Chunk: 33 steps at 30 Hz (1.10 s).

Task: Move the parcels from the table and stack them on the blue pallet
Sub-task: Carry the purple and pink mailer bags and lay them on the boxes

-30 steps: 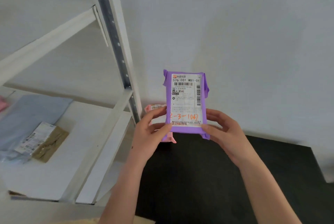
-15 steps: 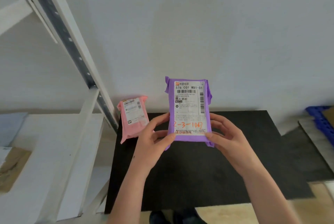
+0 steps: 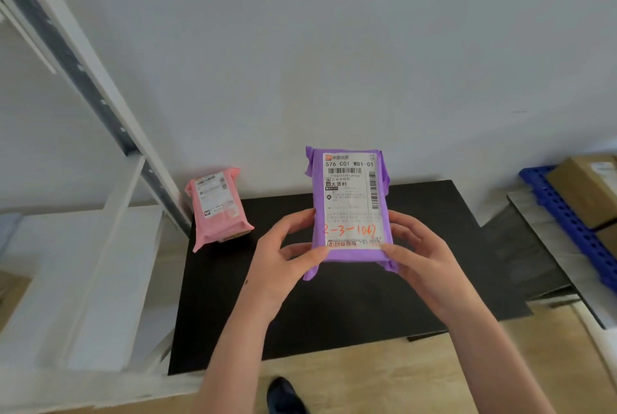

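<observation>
A purple parcel (image 3: 349,203) with a white shipping label is held upright above the black table (image 3: 334,307). My left hand (image 3: 287,256) grips its lower left edge and my right hand (image 3: 417,253) grips its lower right edge. A pink parcel (image 3: 217,206) lies on the table's far left corner, against the wall. The blue pallet (image 3: 567,216) shows at the right edge, with brown cardboard boxes (image 3: 587,186) on it.
A white metal shelf rack (image 3: 100,246) stands left of the table, its slanted post (image 3: 83,80) close to the pink parcel. A grey board (image 3: 534,246) lies between table and pallet. My dark shoe (image 3: 283,395) is on the wooden floor below.
The view has swung right: the shelf slid left, the pink parcel, whole table and blue pallet came into sight. Both hands keep the same hold on the purple parcel.
</observation>
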### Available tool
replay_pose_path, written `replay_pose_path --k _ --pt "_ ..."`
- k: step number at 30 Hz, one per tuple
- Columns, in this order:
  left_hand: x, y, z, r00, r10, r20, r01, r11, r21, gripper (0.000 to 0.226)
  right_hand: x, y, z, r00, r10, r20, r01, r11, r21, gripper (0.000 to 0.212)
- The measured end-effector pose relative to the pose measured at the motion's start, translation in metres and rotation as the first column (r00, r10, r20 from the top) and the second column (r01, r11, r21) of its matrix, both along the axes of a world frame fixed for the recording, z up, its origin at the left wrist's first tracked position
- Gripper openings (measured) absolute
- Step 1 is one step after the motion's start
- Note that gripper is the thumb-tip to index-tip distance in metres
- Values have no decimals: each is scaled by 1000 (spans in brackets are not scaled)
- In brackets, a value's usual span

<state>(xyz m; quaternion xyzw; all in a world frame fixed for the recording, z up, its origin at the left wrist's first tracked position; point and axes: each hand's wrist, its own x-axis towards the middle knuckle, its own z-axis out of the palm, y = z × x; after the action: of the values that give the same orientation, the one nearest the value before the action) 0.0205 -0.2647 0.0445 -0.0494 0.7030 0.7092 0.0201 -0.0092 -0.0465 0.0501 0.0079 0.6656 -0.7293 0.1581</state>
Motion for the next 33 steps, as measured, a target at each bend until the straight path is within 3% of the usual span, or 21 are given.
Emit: replay_pose_path --k 6,12,23,33 --pt "32 68 0 998 -34 55 34 999 0 52 46 70 -2 999 -37 12 37 999 -18 52" --pt "75 157 -8 980 -176 95 172 984 51 56 110 163 -13 992 -111 62 116 989 -86 47" --pt "138 274 -17 944 -317 93 305 944 122 63 200 282 -26 980 -183 80 192 973 -129 45" --pt "117 355 -29 823 -555 116 548 831 94 64 232 354 -41 909 -381 168 405 902 -149 57"
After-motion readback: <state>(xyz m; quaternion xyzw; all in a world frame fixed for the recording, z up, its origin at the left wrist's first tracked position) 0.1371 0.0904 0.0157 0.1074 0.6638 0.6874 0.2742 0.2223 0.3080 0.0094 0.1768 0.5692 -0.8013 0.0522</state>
